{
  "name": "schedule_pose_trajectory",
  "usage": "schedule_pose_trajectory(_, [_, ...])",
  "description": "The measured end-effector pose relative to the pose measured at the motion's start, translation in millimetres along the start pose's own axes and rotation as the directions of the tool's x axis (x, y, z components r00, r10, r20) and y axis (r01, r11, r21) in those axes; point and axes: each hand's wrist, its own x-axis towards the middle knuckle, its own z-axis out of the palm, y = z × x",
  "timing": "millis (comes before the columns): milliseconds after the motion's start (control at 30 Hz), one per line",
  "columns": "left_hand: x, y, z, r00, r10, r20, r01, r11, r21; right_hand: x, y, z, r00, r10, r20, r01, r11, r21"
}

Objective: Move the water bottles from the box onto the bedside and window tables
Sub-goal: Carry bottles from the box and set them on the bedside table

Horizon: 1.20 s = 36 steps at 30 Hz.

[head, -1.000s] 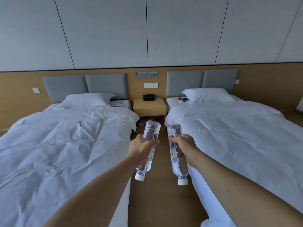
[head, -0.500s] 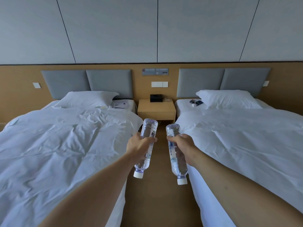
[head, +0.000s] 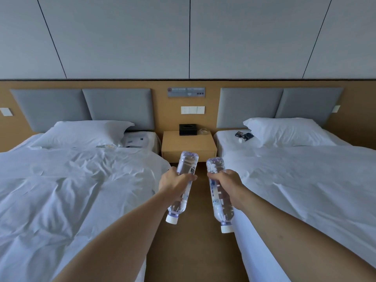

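- Two clear water bottles in play: left bottle [head: 184,186] and right bottle [head: 219,194], both in the air over the floor strip between the beds, neither on a table yet.
- Both carried bottoms away from the person, white caps pointing back down toward the camera; the two run roughly side by side, near but not touching.
- Left hand [head: 173,183] has fingers curled round the mid-body of its bottle, thumb side wrapped over the top.
- Right hand [head: 225,183] same deal, fingers clamped round the upper half of its bottle.
- Bedside table [head: 189,144] straight ahead against the wood wall panel, between the two headboards; bottles are short of it.
- Table top already carries a black tissue box [head: 188,129] and a small glass dish [head: 203,131] at the back; front part looks free for bottles.
- Left bed [head: 71,180] rumpled, papers by the pillow; right bed [head: 295,176] smoother, small dark items near the pillow.
- Progress, as judged: no bottle on the bedside table, so this pair is mid-carry; set-down is left.
- Box and window table are out of view, so cannot tell how many bottles remain or whether the window table is served.
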Motion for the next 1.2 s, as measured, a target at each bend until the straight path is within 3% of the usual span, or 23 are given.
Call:
schedule_pose_trajectory(433, [259.5,29.2,2.1,0.997,-0.020,0.077,0.018,0.999,0.029,212.7,-93.3,55.3,0.997,0.067,-0.027,-0.066,0.997,0.050])
schedule_pose_trajectory(733, [431.8,47.6,52.5,0.998,-0.062,0.014,0.060,0.994,0.091,406.1,-126.3,65.5,0.999,0.029,0.025,-0.030,0.999,0.031])
schedule_pose_trajectory(800, [499.8,68.5,74.3,0.992,-0.114,-0.048,0.117,0.990,0.081,484.3,-151.1,56.4,0.996,0.051,0.076,-0.055,0.997,0.050])
schedule_pose_trajectory(1200, [632.1,71.0,100.1,0.955,-0.295,-0.034,0.297,0.952,0.073,630.7,-174.3,73.9,0.972,0.156,0.174,-0.159,0.987,0.001])
